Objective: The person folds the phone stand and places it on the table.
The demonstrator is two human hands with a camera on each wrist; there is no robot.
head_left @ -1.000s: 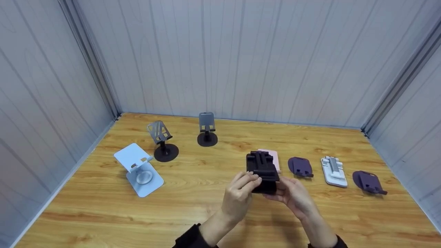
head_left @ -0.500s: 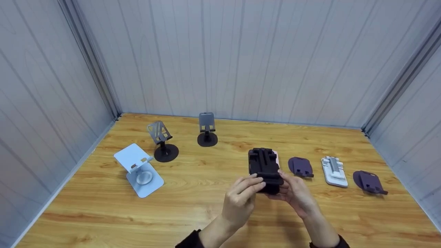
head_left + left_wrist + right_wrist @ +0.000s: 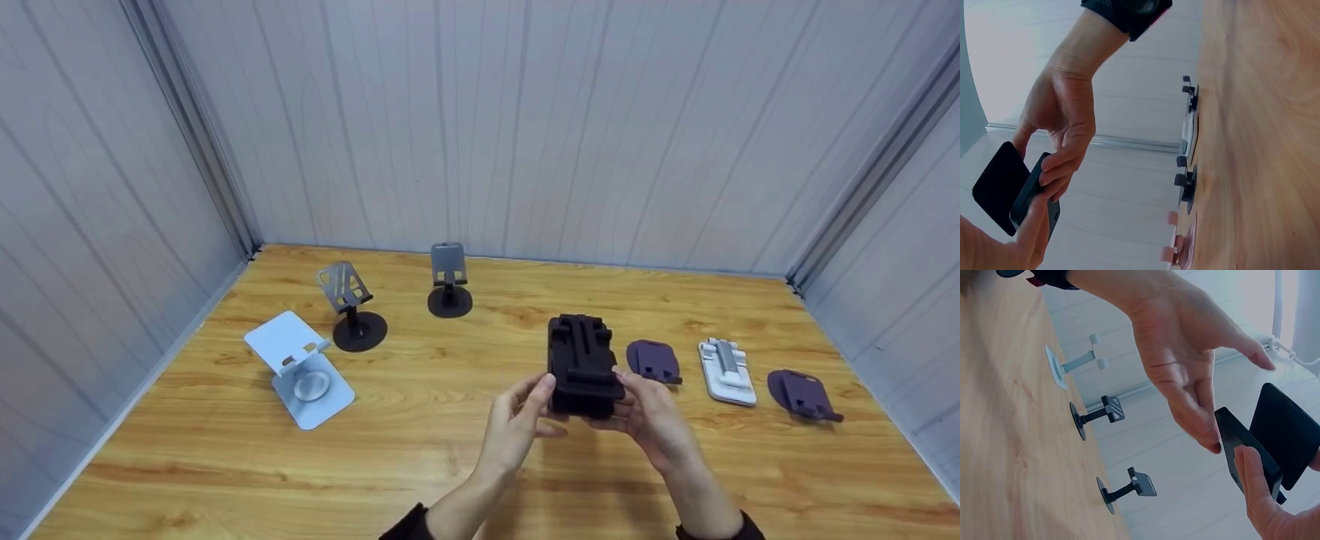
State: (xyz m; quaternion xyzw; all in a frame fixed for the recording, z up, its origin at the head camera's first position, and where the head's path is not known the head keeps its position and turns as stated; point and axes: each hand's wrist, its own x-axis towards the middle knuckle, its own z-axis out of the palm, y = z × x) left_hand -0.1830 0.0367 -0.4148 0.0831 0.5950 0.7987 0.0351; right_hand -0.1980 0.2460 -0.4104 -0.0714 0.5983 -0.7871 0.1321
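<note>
A black foldable phone stand [image 3: 585,360] is held up above the table, its hinged back facing upward in the head view. In the right wrist view its plate [image 3: 1286,436] and thicker base [image 3: 1249,444] spread apart like a V. My right hand [image 3: 654,420] grips the right side, thumb on top and fingers underneath. At the left edge is my left hand [image 3: 512,427], fingers fairly straight and spread, fingertips right at the base. The right wrist view shows the left hand's thumb pointing away from the stand.
Standing at left are a light blue stand [image 3: 300,367] and two dark round-based stands [image 3: 360,322] [image 3: 450,285]. Folded at right lie two purple stands [image 3: 654,361] [image 3: 806,394] and a white one [image 3: 727,371]. A pink stand [image 3: 1179,247] shows in the left wrist view.
My left hand has shifted from the stand's front lip to its left edge, and its fingers have loosened. The black stand has moved slightly right and away, covering the pink one in the head view.
</note>
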